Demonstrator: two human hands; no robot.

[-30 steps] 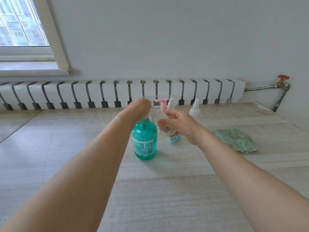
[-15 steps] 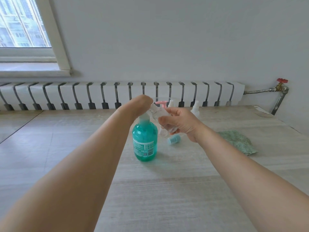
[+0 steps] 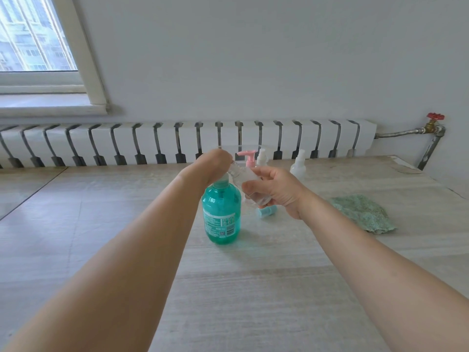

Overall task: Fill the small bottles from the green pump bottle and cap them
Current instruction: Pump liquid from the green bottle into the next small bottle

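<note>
Standing on the wooden table (image 3: 253,288), green pump bottle (image 3: 221,214) upright at centre. My left hand (image 3: 212,165) covers its pump head; finger posture hidden, grip undeterminable. My right hand (image 3: 275,190) grips 1 clear small bottle (image 3: 245,180), tilted, neck at the pump. Blue cap (image 3: 266,212) lies beside.

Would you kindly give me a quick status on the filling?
Left hand on green pump bottle head. Right hand holds clear small bottle tilted at spout. Blue cap off, on table. Nothing obstructing.
</note>
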